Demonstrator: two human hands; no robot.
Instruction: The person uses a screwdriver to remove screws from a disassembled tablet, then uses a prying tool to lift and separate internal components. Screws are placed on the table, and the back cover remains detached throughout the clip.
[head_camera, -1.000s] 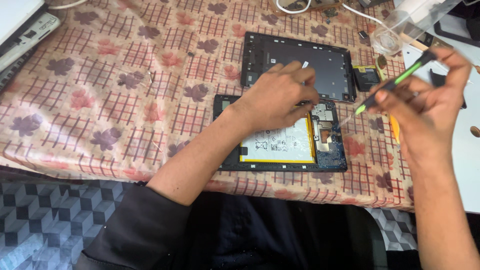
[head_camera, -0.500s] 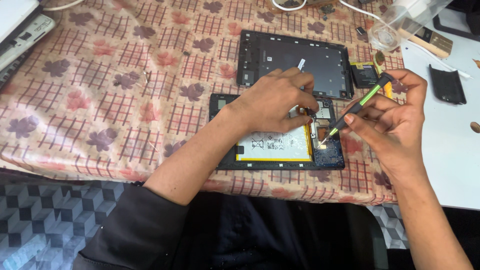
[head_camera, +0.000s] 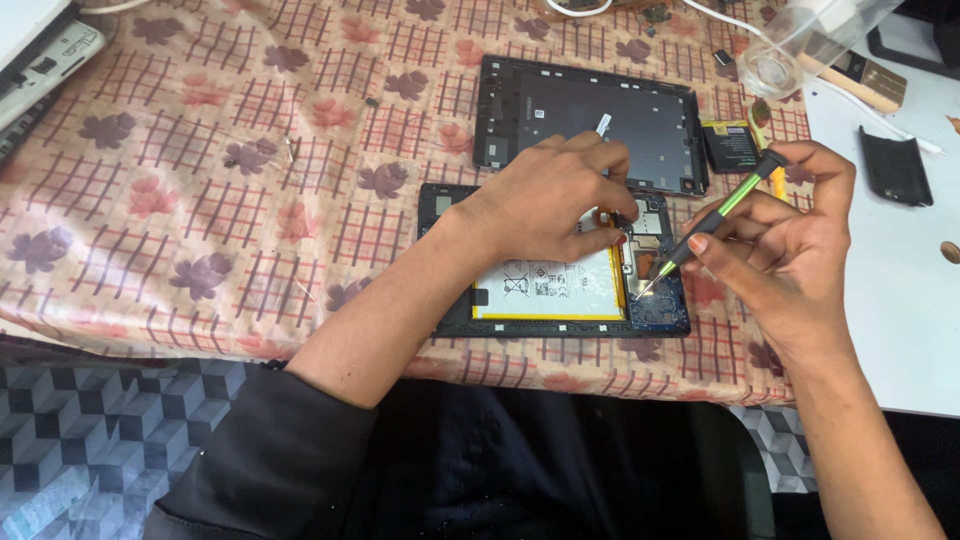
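head view: left hand (head_camera: 545, 205) fingers press the opened tablet (head_camera: 560, 300) beside its white-labelled battery (head_camera: 545, 290); right hand (head_camera: 785, 245) pinches a green screwdriver (head_camera: 715, 218).

One opened tablet (head_camera: 560, 290), one back cover (head_camera: 590, 125), one screwdriver (head_camera: 715, 218), two hands.

Table under a leaf-patterned checked cloth (head_camera: 200, 150), opened tablet (head_camera: 550, 300), dark back cover (head_camera: 590, 120), small battery (head_camera: 732, 146) lying on it

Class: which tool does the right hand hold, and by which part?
The right hand grips a green-and-black screwdriver by its handle, tip down on the opened tablet.
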